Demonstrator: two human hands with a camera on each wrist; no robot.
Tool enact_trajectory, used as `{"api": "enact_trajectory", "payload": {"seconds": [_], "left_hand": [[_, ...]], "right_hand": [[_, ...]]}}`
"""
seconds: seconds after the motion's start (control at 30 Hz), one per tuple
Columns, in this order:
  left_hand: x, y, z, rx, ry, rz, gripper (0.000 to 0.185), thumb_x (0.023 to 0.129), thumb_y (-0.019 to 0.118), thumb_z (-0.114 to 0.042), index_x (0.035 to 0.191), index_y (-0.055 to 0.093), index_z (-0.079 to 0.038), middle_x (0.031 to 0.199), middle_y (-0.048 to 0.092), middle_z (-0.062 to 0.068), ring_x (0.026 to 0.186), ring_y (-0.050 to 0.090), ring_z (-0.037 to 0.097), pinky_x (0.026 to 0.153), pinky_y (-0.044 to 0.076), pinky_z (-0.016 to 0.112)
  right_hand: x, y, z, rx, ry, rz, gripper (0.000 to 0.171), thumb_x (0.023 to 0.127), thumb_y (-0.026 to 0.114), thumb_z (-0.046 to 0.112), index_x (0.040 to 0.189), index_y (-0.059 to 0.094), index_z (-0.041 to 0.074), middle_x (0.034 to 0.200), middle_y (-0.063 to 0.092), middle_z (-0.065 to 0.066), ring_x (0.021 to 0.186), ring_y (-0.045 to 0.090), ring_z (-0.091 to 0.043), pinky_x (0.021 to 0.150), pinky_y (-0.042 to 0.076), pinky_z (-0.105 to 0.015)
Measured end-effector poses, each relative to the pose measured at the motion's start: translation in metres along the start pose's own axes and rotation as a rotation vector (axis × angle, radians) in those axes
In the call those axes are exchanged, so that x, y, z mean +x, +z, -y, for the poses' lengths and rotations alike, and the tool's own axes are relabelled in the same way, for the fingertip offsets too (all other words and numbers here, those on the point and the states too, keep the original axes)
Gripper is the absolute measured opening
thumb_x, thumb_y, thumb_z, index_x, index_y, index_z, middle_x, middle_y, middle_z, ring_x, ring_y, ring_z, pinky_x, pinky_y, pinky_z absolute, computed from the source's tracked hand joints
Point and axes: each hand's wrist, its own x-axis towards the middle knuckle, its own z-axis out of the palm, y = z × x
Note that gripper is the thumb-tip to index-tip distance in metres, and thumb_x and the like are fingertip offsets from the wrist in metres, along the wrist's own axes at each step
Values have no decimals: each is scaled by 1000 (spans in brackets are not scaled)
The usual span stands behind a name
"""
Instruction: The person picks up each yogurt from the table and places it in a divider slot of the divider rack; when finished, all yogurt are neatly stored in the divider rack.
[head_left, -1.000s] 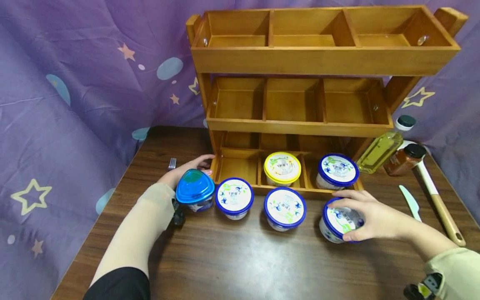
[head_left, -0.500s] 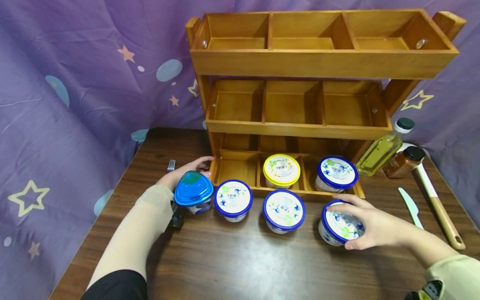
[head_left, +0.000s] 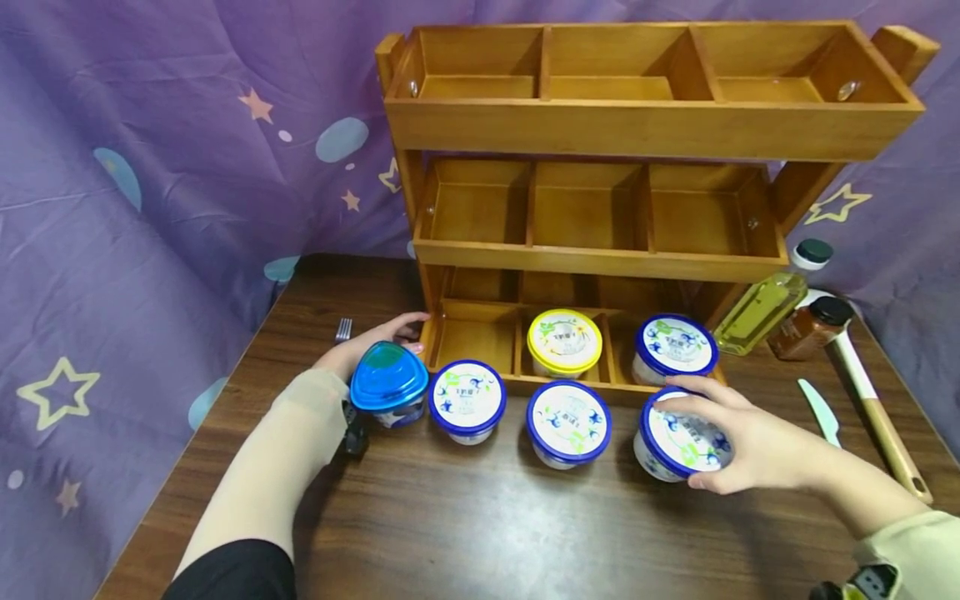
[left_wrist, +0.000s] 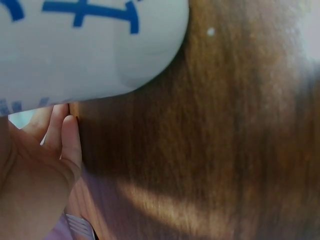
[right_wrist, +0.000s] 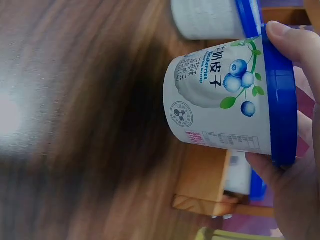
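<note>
R hand [head_left: 757, 454] grips blueberry yogurt tub [head_left: 678, 446] by its blue lid rim, front of rack [head_left: 645, 387] on table [head_left: 465, 517]. L hand [head_left: 367, 342] lies flat, fingers straight, behind triangular-lid tub [head_left: 388, 387]. We judge tub light, stiff, slick; hold at rim.

I see a dark wooden table [head_left: 465, 517] carrying a three-tier wooden rack [head_left: 600, 250] at its far side. Near the rack stand four tubs: a blue-domed tub [head_left: 387, 387] at left, then two blue-lidded tubs [head_left: 467, 398] [head_left: 567, 421]; I cannot tell whether the rightmost tub [head_left: 678, 446] still touches the surface. A fork [head_left: 342, 329] lies far left. An oil bottle [head_left: 761, 304], spice jar [head_left: 810, 327], knife [head_left: 819, 408] and spatula [head_left: 873, 408] lie right.
</note>
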Motion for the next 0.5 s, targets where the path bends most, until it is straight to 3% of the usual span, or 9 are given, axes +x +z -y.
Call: {"api": "enact_trajectory", "payload": {"seconds": [0.13, 0.2, 0.5], "left_hand": [[-1, -1, 0, 3, 7, 3, 60, 94, 53, -39, 146, 24, -31, 143, 33, 18, 128, 34, 36, 105, 25, 57], [-1, -1, 1, 7, 12, 3, 60, 94, 53, -37, 146, 24, -30, 143, 33, 19, 128, 34, 37, 105, 25, 57], [1, -2, 1, 30, 52, 13, 60, 96, 51, -33, 148, 23, -22, 141, 33, 23, 126, 36, 40, 103, 28, 56]], "right_hand": [[8, -11, 5, 5, -37, -34, 83, 53, 89, 34, 128, 53, 25, 136, 40, -6, 120, 35, -19, 91, 22, -9], [12, -17, 6, 3, -53, -48, 85, 52, 90, 32, 128, 53, 25, 137, 40, -6, 121, 33, -17, 91, 20, -7], [30, -42, 16, -3, -56, -71, 86, 53, 90, 33, 130, 52, 23, 141, 36, -6, 121, 34, -16, 88, 27, -11]]}}
